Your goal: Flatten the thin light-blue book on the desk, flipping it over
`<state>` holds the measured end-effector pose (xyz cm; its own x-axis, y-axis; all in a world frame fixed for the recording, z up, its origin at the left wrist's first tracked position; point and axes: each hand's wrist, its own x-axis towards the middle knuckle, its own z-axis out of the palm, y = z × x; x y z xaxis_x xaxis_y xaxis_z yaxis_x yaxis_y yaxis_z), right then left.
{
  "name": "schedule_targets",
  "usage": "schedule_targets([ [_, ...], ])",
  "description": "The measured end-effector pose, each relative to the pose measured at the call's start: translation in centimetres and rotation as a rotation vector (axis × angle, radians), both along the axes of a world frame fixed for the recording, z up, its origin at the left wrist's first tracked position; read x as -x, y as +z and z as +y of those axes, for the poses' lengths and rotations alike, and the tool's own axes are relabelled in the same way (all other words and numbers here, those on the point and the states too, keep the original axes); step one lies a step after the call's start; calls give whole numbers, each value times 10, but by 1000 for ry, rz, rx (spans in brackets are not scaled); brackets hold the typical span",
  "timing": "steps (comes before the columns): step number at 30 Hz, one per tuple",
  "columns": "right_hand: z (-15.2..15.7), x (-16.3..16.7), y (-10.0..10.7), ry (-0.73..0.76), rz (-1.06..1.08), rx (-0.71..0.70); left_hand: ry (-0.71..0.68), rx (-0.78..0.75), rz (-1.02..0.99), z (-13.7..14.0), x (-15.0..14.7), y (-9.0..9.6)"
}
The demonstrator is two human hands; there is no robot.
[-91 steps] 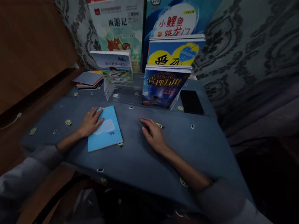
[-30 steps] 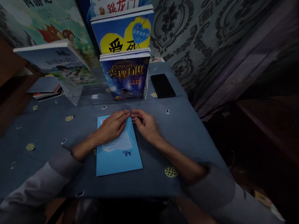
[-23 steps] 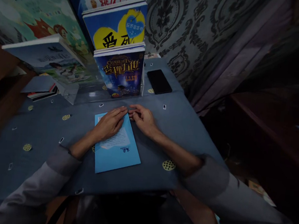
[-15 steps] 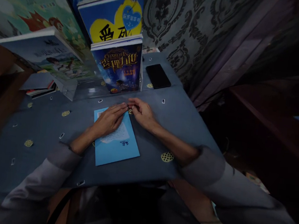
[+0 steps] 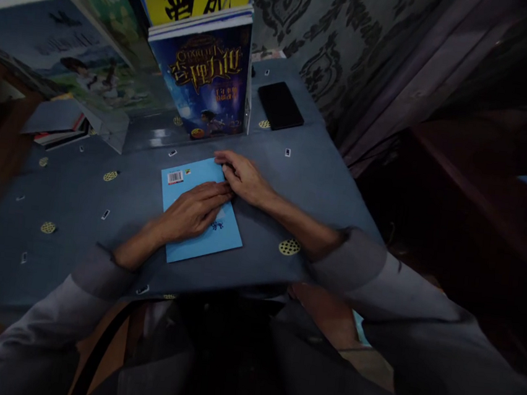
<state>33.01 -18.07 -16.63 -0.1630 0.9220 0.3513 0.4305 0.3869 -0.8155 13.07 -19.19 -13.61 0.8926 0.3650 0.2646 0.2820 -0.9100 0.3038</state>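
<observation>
I count one blue book (image 5: 207, 244) flat on the tabletop (image 5: 313, 187) and two hands at it. The left hand (image 5: 190, 212) lies across it, fingers straight, close together and gripping nothing. The right hand's (image 5: 245, 179) fingers curl loosely over its far right corner; in this dim light I can't tell whether they pinch it. Behind stand at least four books (image 5: 204, 86), with one phone (image 5: 280, 106) to their right.

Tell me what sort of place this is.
Probably a reading or study corner, perhaps at home: upright books stand on a cloth-covered table, a light-blue book lies under the left hand, and a damask-patterned backdrop shows beyond.
</observation>
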Motion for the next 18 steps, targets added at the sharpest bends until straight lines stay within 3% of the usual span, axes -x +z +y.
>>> schedule_targets([
  [18,-3,0,-2,-24,-105,-32,-212,68,81,-66,12,11],
])
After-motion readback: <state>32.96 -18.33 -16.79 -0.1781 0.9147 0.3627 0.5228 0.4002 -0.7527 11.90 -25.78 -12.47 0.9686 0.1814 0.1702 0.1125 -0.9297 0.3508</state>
